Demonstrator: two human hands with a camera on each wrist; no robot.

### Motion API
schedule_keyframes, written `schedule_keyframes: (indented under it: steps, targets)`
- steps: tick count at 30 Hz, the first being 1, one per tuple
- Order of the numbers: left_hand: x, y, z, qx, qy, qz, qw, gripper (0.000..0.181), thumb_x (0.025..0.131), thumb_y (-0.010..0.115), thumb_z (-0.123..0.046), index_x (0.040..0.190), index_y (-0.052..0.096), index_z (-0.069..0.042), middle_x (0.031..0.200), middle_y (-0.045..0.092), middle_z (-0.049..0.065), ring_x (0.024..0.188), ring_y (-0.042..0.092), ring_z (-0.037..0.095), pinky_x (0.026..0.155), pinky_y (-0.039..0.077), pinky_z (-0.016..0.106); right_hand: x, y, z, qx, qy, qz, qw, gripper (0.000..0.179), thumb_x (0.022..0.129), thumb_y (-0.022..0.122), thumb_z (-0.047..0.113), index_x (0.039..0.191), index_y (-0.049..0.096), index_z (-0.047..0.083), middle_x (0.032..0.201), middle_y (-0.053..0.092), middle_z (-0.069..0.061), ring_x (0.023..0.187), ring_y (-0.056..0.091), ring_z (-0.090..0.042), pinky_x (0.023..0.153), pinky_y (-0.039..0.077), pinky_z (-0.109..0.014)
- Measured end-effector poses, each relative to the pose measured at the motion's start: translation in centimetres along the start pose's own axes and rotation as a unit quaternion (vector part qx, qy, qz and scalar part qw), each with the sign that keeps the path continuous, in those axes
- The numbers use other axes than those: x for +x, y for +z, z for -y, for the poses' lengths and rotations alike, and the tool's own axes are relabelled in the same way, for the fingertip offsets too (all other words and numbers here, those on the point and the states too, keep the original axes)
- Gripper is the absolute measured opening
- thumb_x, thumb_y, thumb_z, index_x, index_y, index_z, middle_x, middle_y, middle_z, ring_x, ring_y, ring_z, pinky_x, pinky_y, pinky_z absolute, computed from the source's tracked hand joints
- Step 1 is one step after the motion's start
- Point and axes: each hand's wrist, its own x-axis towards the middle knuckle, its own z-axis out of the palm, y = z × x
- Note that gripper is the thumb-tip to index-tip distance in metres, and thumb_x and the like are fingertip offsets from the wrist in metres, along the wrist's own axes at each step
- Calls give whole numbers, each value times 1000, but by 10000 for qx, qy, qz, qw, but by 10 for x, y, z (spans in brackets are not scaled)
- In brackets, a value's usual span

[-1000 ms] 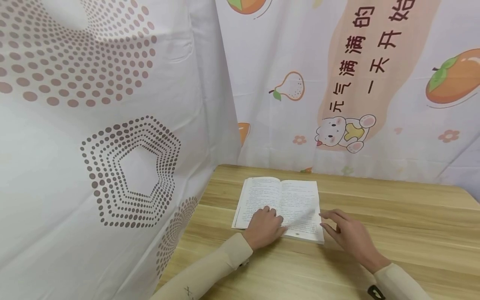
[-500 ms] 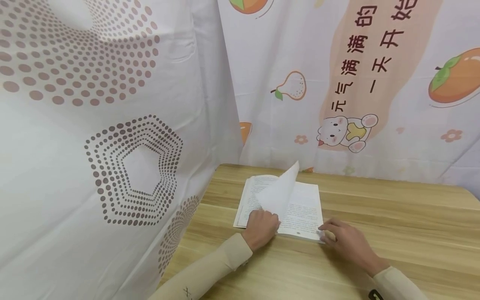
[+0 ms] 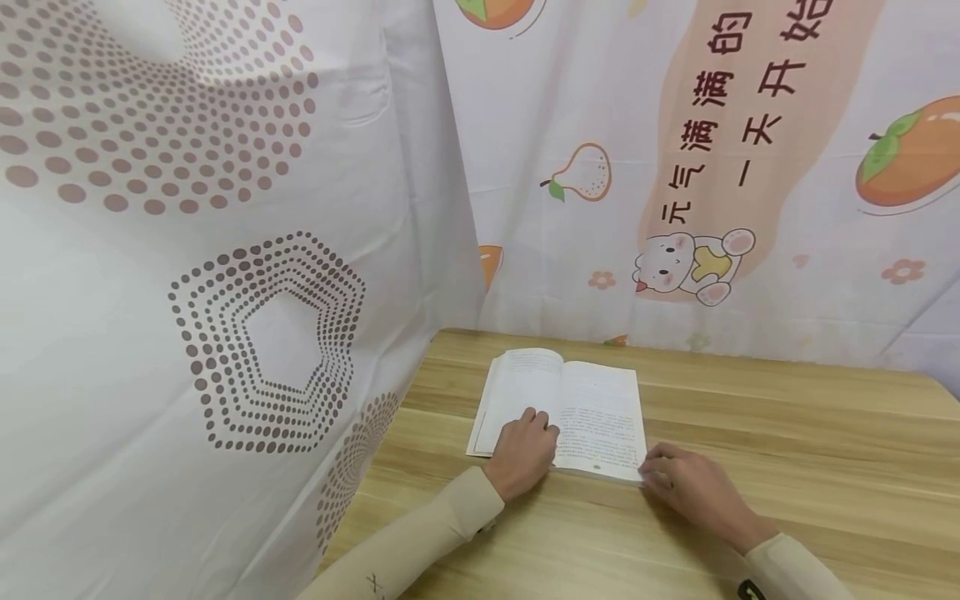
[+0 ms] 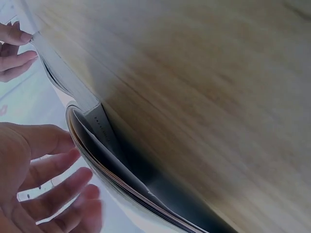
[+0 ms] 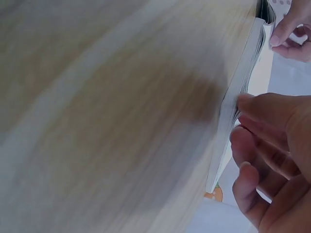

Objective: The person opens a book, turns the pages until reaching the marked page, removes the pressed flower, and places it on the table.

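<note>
An open book [image 3: 600,400] lies on the wooden table, its left page mostly blank and its right page printed in the lower part. My left hand [image 3: 522,454] rests on the lower left page beside the gutter. Its fingers are loosely bent against the paper in the left wrist view, above the fanned page edges [image 4: 109,170]. At the lower right corner of the book, my right hand [image 3: 693,492] pinches the page edge between thumb and forefinger. The right wrist view shows the thumb [image 5: 260,107] at the page block [image 5: 238,82], with the other fingers curled below.
Wood-grain tabletop [image 3: 787,433] extends to the right and in front of the book. A white dotted curtain [image 3: 390,250] hangs along the left side. Behind the table hangs a fruit-printed cloth [image 3: 525,208] with lettering.
A page that was lifting, then stood mid-turn, now lies flat on the left side. My left hand has shifted slightly left; my right hand has come down to the lower right corner.
</note>
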Motion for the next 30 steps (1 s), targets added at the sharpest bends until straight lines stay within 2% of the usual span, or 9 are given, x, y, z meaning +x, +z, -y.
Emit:
schedule_keyframes:
  steps: [7,11,16,19,23,26,30]
  targets:
    - [2,3,0,-98,169,219,9996,12,94,70,-16,86,79,-14,80,63,-1,66,45,13,48,38,21,1,3,-1,-319,-772,-674,9942,17,75,89,10,85,76,16,91,67,8,65,61,-3,54,51,-26]
    - [3,2,-1,-228,241,203,9992,11,94,70,-16,88,80,-14,83,66,-1,68,48,13,50,40,21,2,3,-2,-415,-973,-926,9901,19,72,88,8,84,75,15,90,65,7,58,56,-2,48,45,-24]
    - [3,3,-3,-478,282,227,9982,11,96,71,-26,102,78,-20,85,66,-1,69,47,12,52,38,20,3,3,-2,-318,-905,-1094,9894,21,70,88,6,81,74,17,88,65,9,58,57,-3,46,42,-23]
    - [3,4,-6,-469,299,420,9976,26,97,69,-47,112,76,-27,85,62,-1,68,44,13,51,34,21,4,1,-1,-255,-764,-1091,9908,21,70,88,6,80,74,19,86,64,12,60,58,-1,46,41,-23]
    - [5,1,-9,-162,398,597,9973,47,90,60,-70,116,77,-35,85,60,-1,67,42,15,51,33,22,5,-1,1,-72,-423,-942,9946,21,72,90,7,78,75,21,84,64,15,62,55,3,48,42,-23]
    - [6,0,-10,-32,429,666,9969,48,89,58,-72,114,78,-35,85,60,0,67,42,15,50,34,23,5,-3,1,95,-262,-902,9955,20,73,90,9,79,75,21,84,65,16,62,50,6,51,42,-23]
    - [6,2,-11,-80,391,727,9966,45,91,58,-69,109,79,-34,82,59,0,66,41,16,50,34,24,6,-4,-1,140,-345,-1079,9935,20,73,90,10,80,74,20,85,66,13,62,43,8,52,41,-21]
